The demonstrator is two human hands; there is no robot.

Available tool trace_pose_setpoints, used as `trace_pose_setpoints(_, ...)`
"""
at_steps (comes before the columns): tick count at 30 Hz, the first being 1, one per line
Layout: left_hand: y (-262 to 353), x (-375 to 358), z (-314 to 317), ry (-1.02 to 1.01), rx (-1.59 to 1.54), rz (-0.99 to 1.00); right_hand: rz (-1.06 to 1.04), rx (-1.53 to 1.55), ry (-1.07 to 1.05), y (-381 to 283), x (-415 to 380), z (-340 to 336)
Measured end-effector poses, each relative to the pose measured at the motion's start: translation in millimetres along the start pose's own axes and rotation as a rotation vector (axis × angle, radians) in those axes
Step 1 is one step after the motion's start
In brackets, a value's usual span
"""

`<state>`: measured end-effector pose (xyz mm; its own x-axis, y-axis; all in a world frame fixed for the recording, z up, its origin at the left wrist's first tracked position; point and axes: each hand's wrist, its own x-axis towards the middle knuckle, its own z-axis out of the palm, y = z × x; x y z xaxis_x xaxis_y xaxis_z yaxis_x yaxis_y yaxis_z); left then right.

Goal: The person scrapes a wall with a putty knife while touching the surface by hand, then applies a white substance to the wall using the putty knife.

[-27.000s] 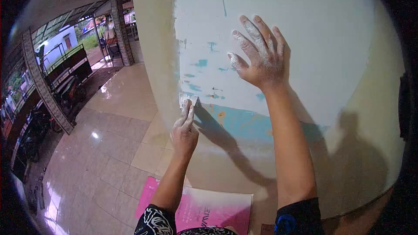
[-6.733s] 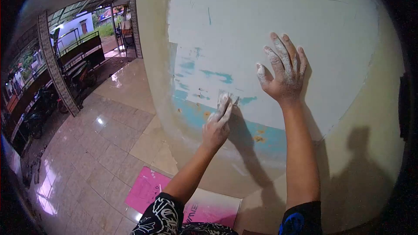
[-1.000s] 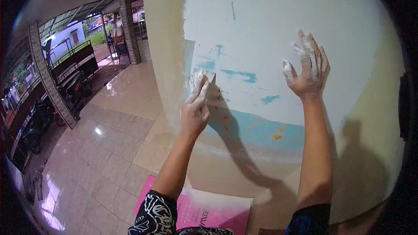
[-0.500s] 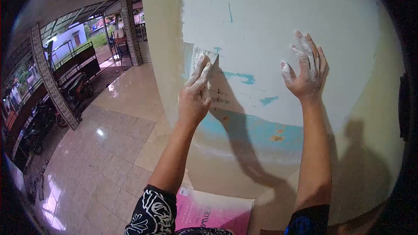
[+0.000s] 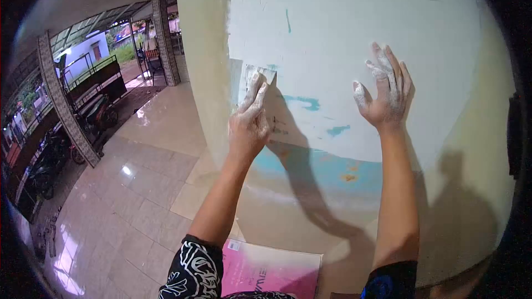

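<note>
My left hand (image 5: 250,115), dusted with white powder, is closed around a flat putty knife (image 5: 268,74). Its blade lies against the wall (image 5: 332,33), near the left edge of a large white-coated area. Thumb and fingers hide most of the tool. Streaks of turquoise (image 5: 303,102) show through the white to the right of the blade. Farther right, my right hand (image 5: 388,91) rests on the white surface, fingers spread and whitened, holding nothing. Below the coating runs a bare turquoise band (image 5: 316,167) with rusty spots.
A pink and white box (image 5: 271,268) lies on the floor at the wall's foot. Glossy tiles (image 5: 133,188) stretch to the left. Beyond stand tiled pillars (image 5: 66,99), parked motorcycles (image 5: 100,113) and a dark gate (image 5: 102,80). My arms cast shadows on the wall.
The view has shifted slightly. My left hand and the putty knife sit marginally lower on the wall; my right hand stays spread in about the same place.
</note>
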<state>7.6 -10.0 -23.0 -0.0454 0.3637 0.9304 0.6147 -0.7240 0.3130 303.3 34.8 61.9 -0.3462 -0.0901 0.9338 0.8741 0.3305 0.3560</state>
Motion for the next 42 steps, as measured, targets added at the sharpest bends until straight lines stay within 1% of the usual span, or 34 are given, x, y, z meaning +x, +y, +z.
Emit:
trace_pose_setpoints(1,0,-2,0,-0.001,0.021,-0.002,-0.027,-0.066,-0.031,3,-2,1)
trace_pose_setpoints(3,-2,-12,3,0.006,0.110,0.026,-0.021,-0.063,-0.032,0,-2,0)
trace_pose_setpoints(4,-1,-20,5,-0.021,0.104,-0.014,-0.020,-0.053,-0.033,-1,-2,1)
trace_pose_setpoints(5,-4,-21,7,-0.025,0.125,-0.004,-0.011,-0.027,-0.031,1,-2,3)
trace_pose_setpoints(8,8,3,5,-0.003,0.125,0.051,-0.022,-0.063,-0.052,0,-1,-3)
trace_pose_setpoints(12,21,-9,14,-0.006,0.180,-0.043,0.001,-0.026,-0.040,-4,0,-2)
trace_pose_setpoints(14,12,-21,21,0.013,0.151,-0.020,0.016,-0.022,-0.052,-5,0,-2)
trace_pose_setpoints(18,22,-12,23,0.020,0.153,-0.067,-0.003,-0.004,-0.011,-6,3,-4)
trace_pose_setpoints(20,27,-9,27,0.083,0.210,-0.043,-0.001,-0.002,-0.010,-7,2,-3)
trace_pose_setpoints(22,20,-25,34,0.087,0.200,-0.003,0.005,0.014,-0.011,-7,-1,1)
trace_pose_setpoints(24,22,-33,39,0.014,0.144,-0.123,0.030,0.076,-0.009,-6,-4,8)
trace_pose_setpoints(25,23,-24,40,0.017,0.138,-0.118,0.042,0.090,-0.028,-8,-4,7)
trace_pose_setpoints(27,24,-9,36,0.063,0.168,-0.032,0.039,0.100,-0.031,-11,-4,7)
trace_pose_setpoints(29,28,-11,34,0.050,0.156,-0.056,0.034,0.083,-0.023,-12,0,4)
trace_pose_setpoints(32,28,-34,43,0.000,0.134,-0.097,0.042,0.129,-0.009,-9,-3,7)
trace_pose_setpoints(34,26,-22,42,0.067,0.222,0.004,0.045,0.144,0.005,-10,-3,13)
trace_pose_setpoints(36,37,-6,37,0.031,0.281,-0.040,0.043,0.150,0.013,-12,-4,13)
trace_pose_setpoints(37,41,-3,36,0.012,0.196,-0.100,0.052,0.151,-0.007,-12,-3,11)
trace_pose_setpoints(40,28,-23,46,0.053,0.183,-0.053,0.067,0.159,-0.024,-13,-3,10)
trace_pose_setpoints(42,26,-33,51,0.050,0.244,-0.004,0.052,0.160,-0.007,-11,-4,13)
